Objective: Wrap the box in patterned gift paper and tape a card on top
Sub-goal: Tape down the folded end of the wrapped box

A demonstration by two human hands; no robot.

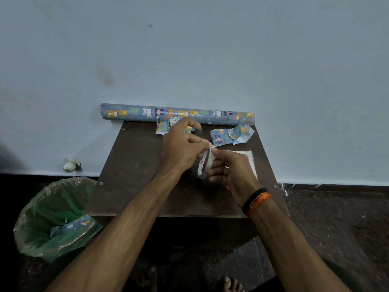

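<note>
Over the middle of the dark brown table (134,165), my right hand (231,173) holds a clear tape roll (203,165) upright with fingers curled round its ring. My left hand (183,148) pinches the roll's top edge, where the tape end is. Behind my left hand sits the box wrapped in blue animal-print paper (163,127), mostly hidden. A white card (250,163) lies flat under and right of my right hand. The gift paper roll (176,113) lies along the wall at the table's back edge.
A crumpled scrap of the same paper (230,134) lies at the back right of the table. A bin lined with a green bag (56,216), paper scraps inside, stands on the floor at the left. My bare toes (231,284) show below.
</note>
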